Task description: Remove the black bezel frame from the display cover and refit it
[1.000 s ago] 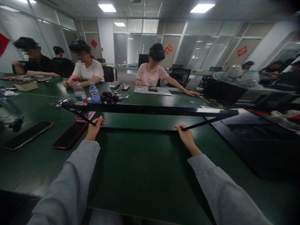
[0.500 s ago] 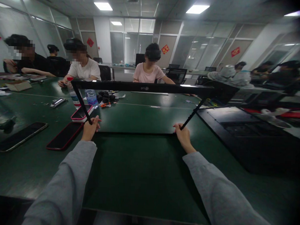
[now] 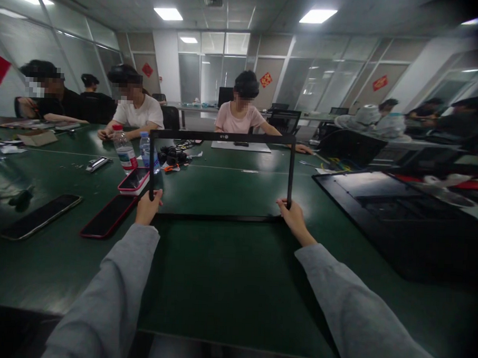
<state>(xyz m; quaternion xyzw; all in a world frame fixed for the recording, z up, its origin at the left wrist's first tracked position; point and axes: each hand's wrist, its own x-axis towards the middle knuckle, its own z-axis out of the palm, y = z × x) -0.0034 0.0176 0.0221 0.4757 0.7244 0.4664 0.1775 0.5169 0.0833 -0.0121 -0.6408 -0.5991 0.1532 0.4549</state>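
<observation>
A thin black rectangular screen bezel (image 3: 224, 137) with a small logo on its long far strip stands roughly upright over the table. My left hand (image 3: 148, 205) is closed round its left side near the lower corner. On the opposite side, my right hand (image 3: 293, 215) grips the right strip low down, thumb and fingers pinched. Through the hollow middle I see the green table top. Just left of my left hand lie a red-edged phone (image 3: 109, 216) and a pink-edged phone (image 3: 134, 180).
A large black panel (image 3: 374, 206) lies to the right. Two bottles, a clear one with a red cap (image 3: 124, 150) and a blue one (image 3: 146, 153), stand behind the phones. Another phone (image 3: 42, 217) is far left. Cables (image 3: 174, 155) lie farther back. Co-workers sit across the green table (image 3: 234, 284).
The bezel's far strip has swung from leaning toward me to more upright, so it looks narrower and shorter. Both hands keep their grip. The whole view has shifted slightly.
</observation>
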